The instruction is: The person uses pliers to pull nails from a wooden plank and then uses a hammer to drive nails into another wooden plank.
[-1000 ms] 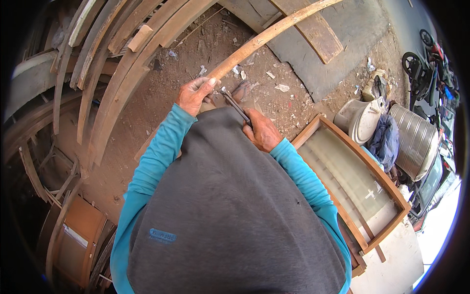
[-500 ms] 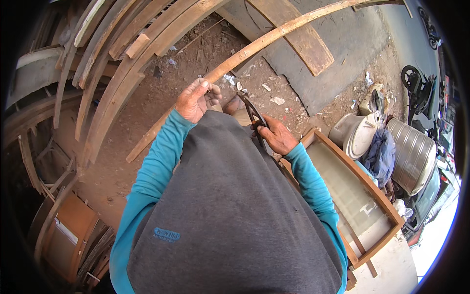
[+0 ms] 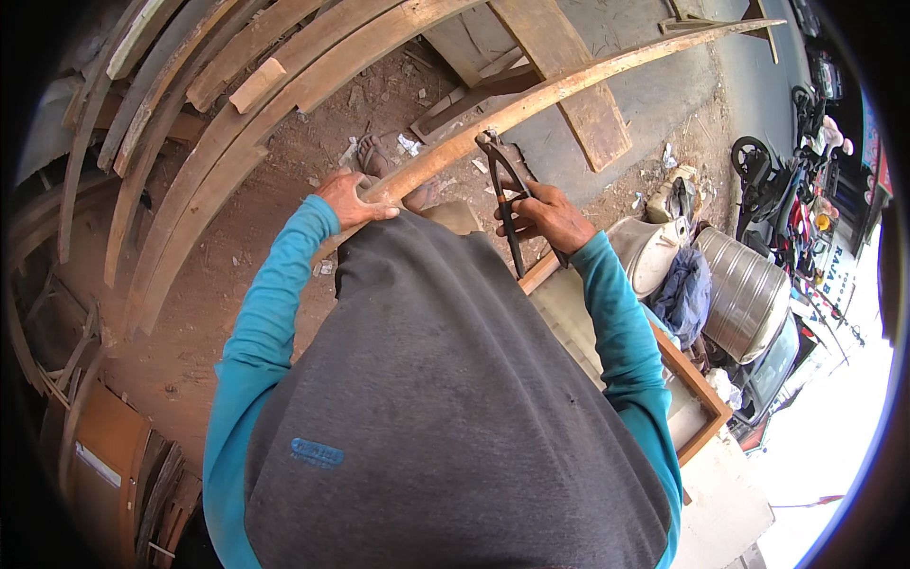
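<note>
A long wooden strip (image 3: pixel 559 87) slants across in front of me, from near my left side up to the far right. Its near part is gripped by my left hand (image 3: pixel 353 200), thumb on top and fingers wrapped round the edge. Dark pincers (image 3: pixel 500 180) are in my right hand (image 3: pixel 552 217), their handles spread apart. The jaws of the pincers are at the strip's near edge, beside a small dark spot that may be a nail. Whether they bite on anything is too small to tell.
Curved timber pieces (image 3: pixel 213 180) are stacked at the left. A wide plank (image 3: pixel 569 85) lies beyond the strip on a grey sheet. On the right are a wooden-framed panel (image 3: pixel 697 394), a metal drum (image 3: pixel 744 292), a whitish container (image 3: pixel 645 251) and parked motorcycles (image 3: pixel 758 175). Litter dots the dirt floor.
My right hand has raised the pincers from beside my lap up to the strip, and their handles have spread. My left hand has shifted left and now wraps the strip more firmly.
</note>
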The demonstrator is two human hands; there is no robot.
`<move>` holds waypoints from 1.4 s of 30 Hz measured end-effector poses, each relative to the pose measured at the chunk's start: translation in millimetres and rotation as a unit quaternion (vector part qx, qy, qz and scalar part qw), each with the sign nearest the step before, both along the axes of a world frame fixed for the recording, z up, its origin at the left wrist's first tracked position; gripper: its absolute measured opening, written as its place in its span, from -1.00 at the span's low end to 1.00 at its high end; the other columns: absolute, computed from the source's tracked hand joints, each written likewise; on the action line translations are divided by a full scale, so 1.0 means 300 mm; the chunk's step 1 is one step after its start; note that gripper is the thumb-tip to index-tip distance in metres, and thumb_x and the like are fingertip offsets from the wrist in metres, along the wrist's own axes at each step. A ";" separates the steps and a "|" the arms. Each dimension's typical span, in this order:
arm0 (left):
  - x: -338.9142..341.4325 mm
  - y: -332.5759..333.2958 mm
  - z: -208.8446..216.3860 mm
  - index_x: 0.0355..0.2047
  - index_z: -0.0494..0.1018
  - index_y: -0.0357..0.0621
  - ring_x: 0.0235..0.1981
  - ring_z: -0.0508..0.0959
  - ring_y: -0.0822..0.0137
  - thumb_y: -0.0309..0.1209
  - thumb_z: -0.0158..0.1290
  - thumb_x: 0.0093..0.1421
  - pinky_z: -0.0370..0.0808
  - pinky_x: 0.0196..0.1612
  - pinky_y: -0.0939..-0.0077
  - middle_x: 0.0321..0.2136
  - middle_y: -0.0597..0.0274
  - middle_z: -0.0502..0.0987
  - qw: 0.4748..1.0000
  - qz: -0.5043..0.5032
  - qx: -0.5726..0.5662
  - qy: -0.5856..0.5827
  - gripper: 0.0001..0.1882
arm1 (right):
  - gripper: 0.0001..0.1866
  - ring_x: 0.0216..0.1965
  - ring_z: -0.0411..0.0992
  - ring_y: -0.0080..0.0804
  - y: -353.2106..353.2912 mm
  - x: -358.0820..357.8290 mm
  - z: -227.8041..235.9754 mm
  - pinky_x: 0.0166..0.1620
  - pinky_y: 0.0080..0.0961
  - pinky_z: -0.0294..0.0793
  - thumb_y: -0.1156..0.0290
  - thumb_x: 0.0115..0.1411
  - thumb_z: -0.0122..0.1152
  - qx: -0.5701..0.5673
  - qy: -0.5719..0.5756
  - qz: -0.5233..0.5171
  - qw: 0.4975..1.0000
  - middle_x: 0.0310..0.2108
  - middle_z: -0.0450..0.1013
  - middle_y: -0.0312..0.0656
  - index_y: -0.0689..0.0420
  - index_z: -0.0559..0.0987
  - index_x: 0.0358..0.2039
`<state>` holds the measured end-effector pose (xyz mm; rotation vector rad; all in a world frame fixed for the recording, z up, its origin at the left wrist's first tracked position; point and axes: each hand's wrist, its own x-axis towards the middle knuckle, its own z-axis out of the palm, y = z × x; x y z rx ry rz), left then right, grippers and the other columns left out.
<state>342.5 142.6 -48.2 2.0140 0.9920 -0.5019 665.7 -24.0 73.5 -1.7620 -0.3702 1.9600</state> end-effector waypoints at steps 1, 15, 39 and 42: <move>-0.007 0.012 -0.017 0.07 0.50 -0.47 0.18 0.48 -0.09 0.48 0.29 -0.26 0.39 0.26 0.13 0.10 -0.31 0.48 0.998 -0.004 -0.052 0.037 0.21 | -0.46 -0.05 0.61 -0.04 0.032 0.006 -0.015 0.04 -0.23 0.64 0.41 0.37 -0.09 -0.019 0.014 0.018 1.000 0.04 0.49 0.04 0.33 0.27 0.32; -0.021 -0.007 0.025 -0.08 0.55 -0.29 0.08 0.49 -0.06 0.27 0.34 -0.15 0.46 0.15 0.10 -0.02 -0.10 0.47 0.997 0.042 0.044 0.047 -0.12 | -0.51 -0.19 0.65 0.04 0.260 0.073 0.026 -0.06 -0.14 0.71 0.45 0.33 -0.19 -0.151 0.029 0.079 0.985 -0.07 0.54 0.20 0.41 0.31 0.22; 0.207 0.048 -0.001 -0.08 0.63 -0.23 -0.20 0.53 0.55 0.05 0.12 0.35 0.47 -0.08 0.58 -0.23 0.29 0.65 0.902 0.307 -0.216 -0.213 -0.48 | -0.63 -0.22 0.47 0.29 0.012 -0.238 -0.121 -0.13 0.05 0.44 0.40 0.18 0.10 0.138 -0.296 0.206 0.922 -0.24 0.42 0.24 0.27 0.35 -0.02; 0.268 0.031 0.054 -0.18 0.64 -0.29 -0.36 0.51 0.53 0.09 0.22 0.26 0.48 -0.24 0.58 -0.41 0.30 0.61 0.860 0.319 -0.306 -0.256 -0.43 | -0.54 -0.22 0.49 0.25 -0.017 -0.246 -0.069 -0.15 0.04 0.49 0.39 0.17 0.13 0.178 -0.339 0.247 0.890 -0.20 0.40 0.18 0.25 0.35 0.08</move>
